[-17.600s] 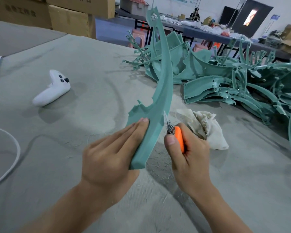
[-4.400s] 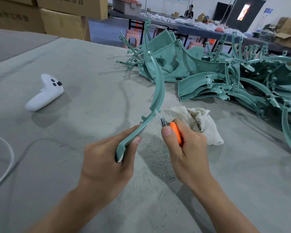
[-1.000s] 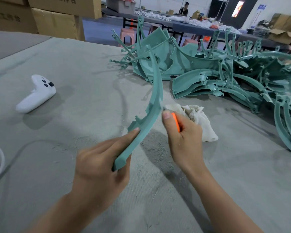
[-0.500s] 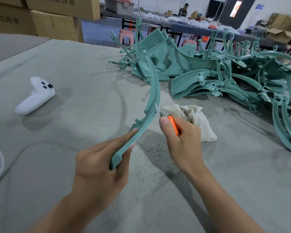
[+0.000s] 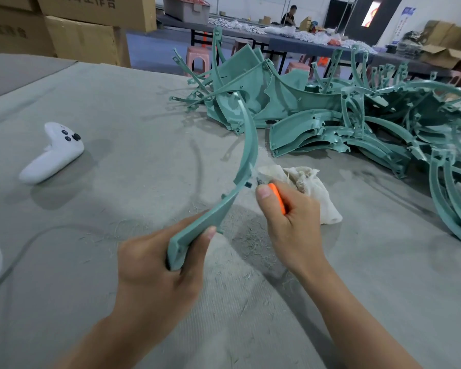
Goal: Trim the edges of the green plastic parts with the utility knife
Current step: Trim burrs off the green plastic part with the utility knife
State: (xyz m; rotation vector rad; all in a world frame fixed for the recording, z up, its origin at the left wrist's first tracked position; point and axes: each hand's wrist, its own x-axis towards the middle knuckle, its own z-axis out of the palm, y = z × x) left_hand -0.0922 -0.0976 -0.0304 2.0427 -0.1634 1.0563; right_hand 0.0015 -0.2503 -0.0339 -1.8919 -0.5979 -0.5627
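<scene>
Head view: compared with a second ago, the right hand (image 5: 290,222) has drawn back a little down the curved green part (image 5: 250,145), and the blade tip shows again beside the part's inner edge. That hand is curled round the orange utility knife (image 5: 277,194), thumb laid along its top. The left hand (image 5: 155,265) grips the part's lower end, thumb across its face, and the arc rises away from both hands. The knife tip sits just right of a small tab midway up the part, above a crumpled cloth (image 5: 312,187). Behind, a pile of green parts (image 5: 330,123) covers the grey table (image 5: 117,115).
</scene>
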